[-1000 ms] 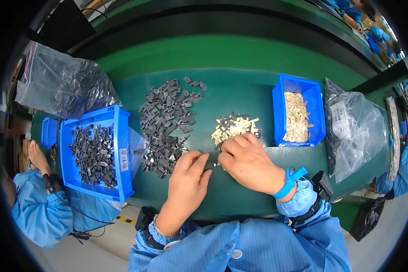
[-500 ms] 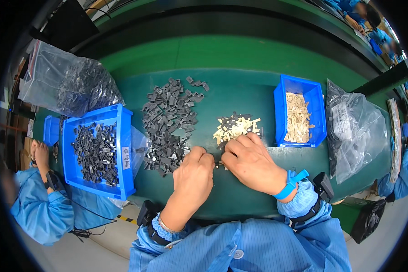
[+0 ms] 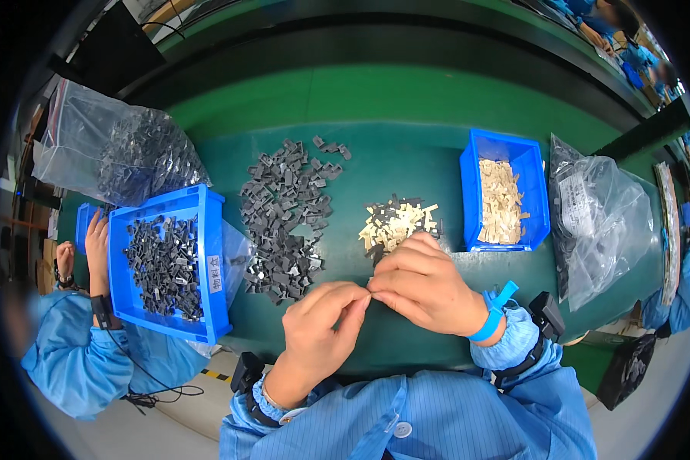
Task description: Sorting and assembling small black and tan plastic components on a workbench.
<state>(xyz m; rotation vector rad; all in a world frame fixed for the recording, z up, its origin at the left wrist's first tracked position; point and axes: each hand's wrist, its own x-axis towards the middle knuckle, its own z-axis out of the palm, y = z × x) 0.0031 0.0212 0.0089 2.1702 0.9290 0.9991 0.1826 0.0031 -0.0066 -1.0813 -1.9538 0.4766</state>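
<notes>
While your hands sit together at near edge of green table (image 3: 406, 100), not much changed from a second ago: left hand (image 3: 318, 326) and right hand (image 3: 425, 287) stay pinched fingertip to fingertip on tiny part, too small to make out. Same fiddly step, looks like. Grey pile (image 3: 284, 218) and cream pile (image 3: 395, 222) lie just beyond. Blue bins (image 3: 211, 264) (image 3: 506, 146) at either side, nothing blocking. Co-worker's hand (image 3: 97, 249) at left bin.

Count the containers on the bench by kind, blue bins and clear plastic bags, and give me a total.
Blue bins: 2, left bin, right bin
Clear bags: 2, left bag, right bag
Total: 4
</notes>
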